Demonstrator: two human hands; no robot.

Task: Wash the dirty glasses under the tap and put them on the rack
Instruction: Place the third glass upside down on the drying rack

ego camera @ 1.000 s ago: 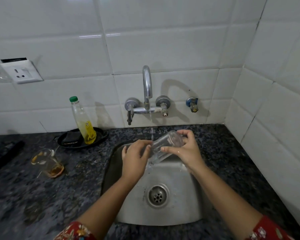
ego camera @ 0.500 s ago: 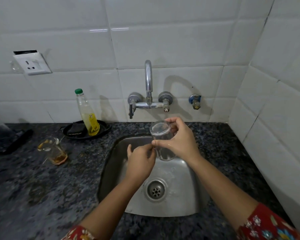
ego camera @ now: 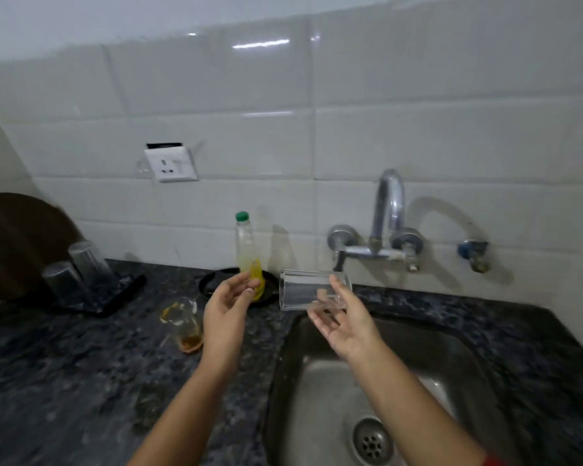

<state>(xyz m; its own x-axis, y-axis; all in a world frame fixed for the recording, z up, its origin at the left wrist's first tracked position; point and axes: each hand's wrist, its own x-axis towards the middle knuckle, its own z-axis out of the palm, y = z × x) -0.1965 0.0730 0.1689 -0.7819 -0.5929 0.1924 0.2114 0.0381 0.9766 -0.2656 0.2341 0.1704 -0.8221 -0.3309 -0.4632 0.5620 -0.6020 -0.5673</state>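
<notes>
My right hand (ego camera: pixel 345 319) grips a clean, clear glass (ego camera: pixel 303 290) lying on its side, mouth to the left, above the sink's left rim. To the left of that glass is my left hand (ego camera: pixel 226 307), open, palm towards it and not touching it. A dirty glass (ego camera: pixel 182 326) with brown residue stands on the counter just left of my left hand. The black rack (ego camera: pixel 115 297) at the far left carries two upturned glasses (ego camera: pixel 76 274). No water visibly runs from the chrome tap (ego camera: pixel 387 213) on the wall.
The steel sink (ego camera: pixel 317 381) with its drain (ego camera: pixel 371 440) lies at lower right. A soap bottle (ego camera: pixel 248 250) with yellow liquid stands in a black dish (ego camera: pixel 212 280) behind my left hand. A socket (ego camera: pixel 170 164) is on the tiled wall. Dark granite counter (ego camera: pixel 64 381) spreads left.
The view has swung left, bringing the rack into sight. The glass has moved left from under the tap and turned on its side. My left hand has risen out of the sink and opened.
</notes>
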